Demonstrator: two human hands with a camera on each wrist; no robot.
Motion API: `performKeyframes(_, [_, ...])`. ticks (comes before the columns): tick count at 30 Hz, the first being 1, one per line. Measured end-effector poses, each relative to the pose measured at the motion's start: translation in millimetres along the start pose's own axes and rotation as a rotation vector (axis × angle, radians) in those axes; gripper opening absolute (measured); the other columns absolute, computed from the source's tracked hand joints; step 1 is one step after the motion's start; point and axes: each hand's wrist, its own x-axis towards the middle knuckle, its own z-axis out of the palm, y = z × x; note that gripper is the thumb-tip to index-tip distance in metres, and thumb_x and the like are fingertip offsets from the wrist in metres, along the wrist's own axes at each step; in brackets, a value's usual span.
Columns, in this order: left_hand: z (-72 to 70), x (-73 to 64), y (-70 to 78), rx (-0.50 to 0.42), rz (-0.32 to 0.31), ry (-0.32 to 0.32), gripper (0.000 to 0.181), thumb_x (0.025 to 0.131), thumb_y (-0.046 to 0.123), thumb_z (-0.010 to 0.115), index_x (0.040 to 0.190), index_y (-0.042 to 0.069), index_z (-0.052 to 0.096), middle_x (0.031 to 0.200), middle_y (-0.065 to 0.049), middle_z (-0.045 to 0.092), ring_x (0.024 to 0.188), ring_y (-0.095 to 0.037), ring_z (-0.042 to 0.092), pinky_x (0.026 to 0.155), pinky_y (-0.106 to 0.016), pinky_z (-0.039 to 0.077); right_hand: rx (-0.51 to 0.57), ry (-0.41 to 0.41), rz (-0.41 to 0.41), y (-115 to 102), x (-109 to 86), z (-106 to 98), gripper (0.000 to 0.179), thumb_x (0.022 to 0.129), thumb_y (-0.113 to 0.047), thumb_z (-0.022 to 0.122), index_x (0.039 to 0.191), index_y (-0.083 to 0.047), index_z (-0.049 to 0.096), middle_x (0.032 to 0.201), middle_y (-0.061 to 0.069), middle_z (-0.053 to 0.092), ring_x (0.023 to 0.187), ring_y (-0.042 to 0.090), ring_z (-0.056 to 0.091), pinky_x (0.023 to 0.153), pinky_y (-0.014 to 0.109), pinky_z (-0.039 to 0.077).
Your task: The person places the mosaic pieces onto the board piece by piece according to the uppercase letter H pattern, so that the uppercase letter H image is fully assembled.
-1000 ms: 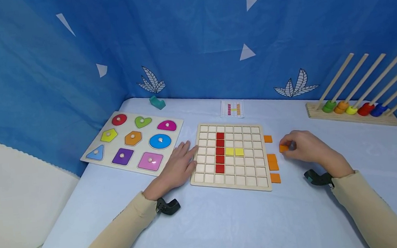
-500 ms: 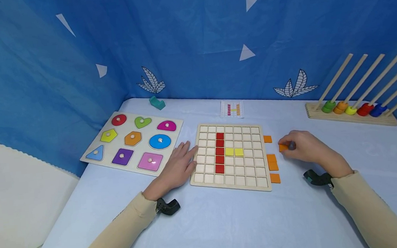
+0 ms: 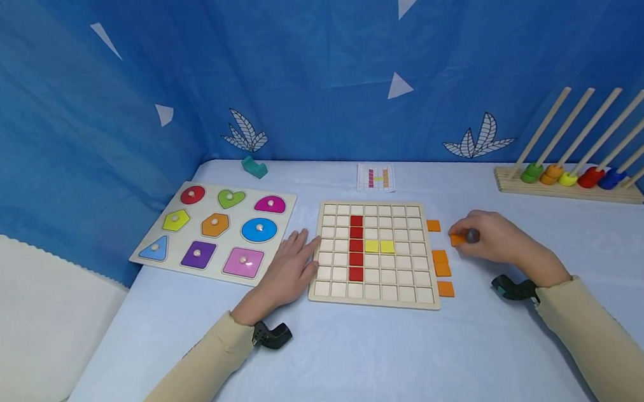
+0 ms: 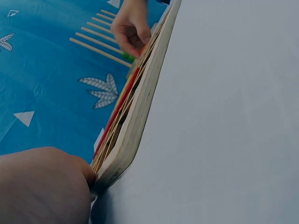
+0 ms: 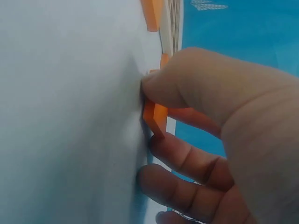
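My right hand (image 3: 489,237) pinches a square orange tile (image 3: 457,239) between thumb and fingers, just right of the wooden grid board (image 3: 404,262). Close up in the right wrist view, the thumb lies over that orange tile (image 5: 156,115) at the white tabletop. Fingers extended, my left hand (image 3: 284,268) touches the board's left edge. Red tiles (image 3: 356,246) form a column on the board, and two yellow tiles (image 3: 380,247) sit beside them. Several loose orange tiles (image 3: 443,269) lie along the board's right side.
A small pattern card (image 3: 375,177) lies behind the board. The knobbed shape puzzle (image 3: 213,201) is at the left, with a green curved block (image 3: 254,167) behind it. At the far right stands a peg rack (image 3: 574,188) with coloured rings, near the blue curtain (image 3: 310,68).
My right hand has shifted very slightly left with the orange tile in its fingers. The left hand and the tiles on the board have stayed put.
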Motion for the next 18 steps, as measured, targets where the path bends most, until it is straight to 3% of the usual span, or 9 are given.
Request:
performKeyframes(10, [0.1, -0.8, -0.2, 0.003, -0.007, -0.003, 0.056, 0.104, 0.026, 0.047, 0.157, 0.008, 0.040, 0.167, -0.021, 0.027, 0.158, -0.042, 0.019, 0.128, -0.058, 0.018, -0.008, 0.001, -0.003, -3.2, 6.7, -1.9, 0.031, 0.081, -0.012, 0.079, 0.111, -0.005, 0.077, 0.089, 0.005, 0.067, 0.079, 0.019, 0.054, 0.070, 0.030, 0.050])
performKeyframes(18, [1.3, 0.1, -0.4, -0.002, -0.014, -0.005, 0.056, 0.104, 0.026, 0.047, 0.156, 0.007, 0.041, 0.168, -0.021, 0.027, 0.158, -0.042, 0.019, 0.128, -0.058, 0.017, -0.027, 0.017, -0.059, -15.7, 23.2, -5.1, 0.033, 0.082, -0.016, 0.079, 0.112, -0.004, 0.077, 0.090, 0.007, 0.069, 0.075, 0.017, 0.054, 0.065, 0.027, 0.049])
